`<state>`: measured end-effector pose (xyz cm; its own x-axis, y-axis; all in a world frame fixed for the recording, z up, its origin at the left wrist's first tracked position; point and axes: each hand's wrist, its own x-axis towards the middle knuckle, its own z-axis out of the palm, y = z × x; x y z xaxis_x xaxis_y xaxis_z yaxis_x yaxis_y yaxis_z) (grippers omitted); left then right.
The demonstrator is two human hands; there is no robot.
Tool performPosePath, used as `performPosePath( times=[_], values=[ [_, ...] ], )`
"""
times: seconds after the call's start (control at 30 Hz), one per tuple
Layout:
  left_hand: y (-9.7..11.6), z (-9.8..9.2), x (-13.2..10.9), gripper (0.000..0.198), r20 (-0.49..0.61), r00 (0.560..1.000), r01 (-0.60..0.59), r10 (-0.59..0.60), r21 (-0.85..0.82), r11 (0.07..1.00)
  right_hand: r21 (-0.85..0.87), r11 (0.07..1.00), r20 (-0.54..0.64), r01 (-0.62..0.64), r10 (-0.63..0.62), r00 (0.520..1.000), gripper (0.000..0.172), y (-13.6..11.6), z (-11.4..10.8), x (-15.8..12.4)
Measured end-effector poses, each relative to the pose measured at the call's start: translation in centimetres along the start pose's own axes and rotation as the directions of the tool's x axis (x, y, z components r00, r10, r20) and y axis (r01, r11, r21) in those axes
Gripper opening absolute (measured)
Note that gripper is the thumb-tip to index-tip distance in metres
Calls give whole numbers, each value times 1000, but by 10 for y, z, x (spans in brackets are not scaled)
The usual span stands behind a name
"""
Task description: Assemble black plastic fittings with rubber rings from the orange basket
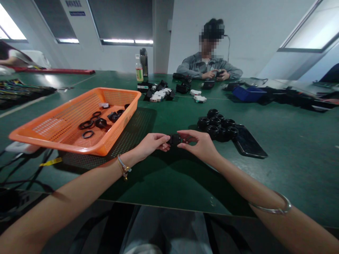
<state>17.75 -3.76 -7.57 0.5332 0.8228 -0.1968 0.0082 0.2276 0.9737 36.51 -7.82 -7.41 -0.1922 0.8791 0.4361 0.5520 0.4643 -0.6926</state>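
Between my two hands, just above the green table, is a small black cylindrical part (175, 140). My left hand (156, 141) pinches its left end between thumb and fingers. Thumb and forefinger of my right hand (196, 140) close on its right end. Fine detail on the part is too dark to make out. Right of my hands lies a pile of round black ring-like parts (215, 123). An orange basket (106, 150) at the left holds several loose black rings (88, 134) and chunkier black pieces (101, 122).
A black phone (250, 141) lies against the pile's right side. Black and white parts (160, 93), a bottle (139, 68) and a dark flask (144, 61) stand farther back. Across the table (291, 169) a person (209, 63) handles a dark object. Cables (34, 173) run at the left.
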Motion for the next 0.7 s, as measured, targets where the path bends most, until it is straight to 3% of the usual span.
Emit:
performPosePath(
  times=[0.2, 0.4, 0.7],
  values=[
    [0, 2, 0, 32, -29, 999, 20, -20, -8, 1000, 4, 1000, -22, 20, -20, 1000, 26, -1, 1, -1],
    [0, 2, 0, 34, -44, 998, 36, -37, -23, 999, 6, 998, 17, 65, -65, 998, 34, 0, 0, -1],
    [-1, 1, 0, 28, -21, 1000, 19, -19, -37, 999, 24, 1000, 19, -16, 16, 1000, 33, -1, 1, 0]
  ],
)
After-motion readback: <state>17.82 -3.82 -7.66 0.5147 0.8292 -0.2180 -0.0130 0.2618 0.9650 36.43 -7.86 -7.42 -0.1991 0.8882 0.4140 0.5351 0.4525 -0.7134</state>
